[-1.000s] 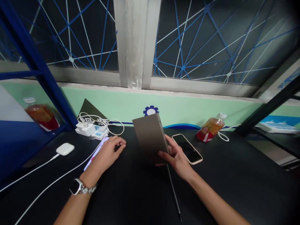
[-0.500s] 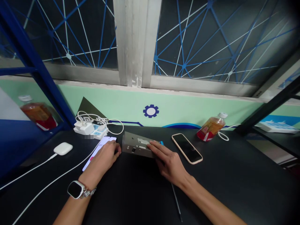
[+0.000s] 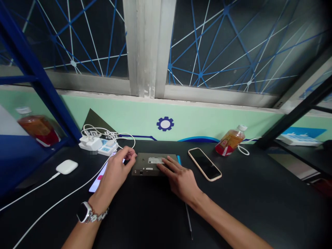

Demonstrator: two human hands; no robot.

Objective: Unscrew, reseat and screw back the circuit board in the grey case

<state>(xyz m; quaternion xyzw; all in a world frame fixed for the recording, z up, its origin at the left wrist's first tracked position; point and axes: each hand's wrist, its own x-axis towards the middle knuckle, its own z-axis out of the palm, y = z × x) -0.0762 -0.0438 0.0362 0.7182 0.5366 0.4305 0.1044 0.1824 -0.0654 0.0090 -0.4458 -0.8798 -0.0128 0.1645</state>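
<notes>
- Grey box (image 3: 154,164) flat on desk (image 3: 259,207), between both hands.
- Right hand (image 3: 178,177) released, fingers resting on box top.
- Left hand (image 3: 115,173) loosely curled, fingertips at box's left edge.
- Phone (image 3: 204,163) just right of right hand.

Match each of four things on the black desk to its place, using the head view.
Things:
1. flat grey device
2. smartphone
3. tea bottle
4. white earbuds case

Places:
A. lying tilted at the back right, by the wall
B. on a cable at the far left
C. under the right hand's fingers
D. just right of the grey device, screen up

Pairs: 1-C, 2-D, 3-A, 4-B
</notes>
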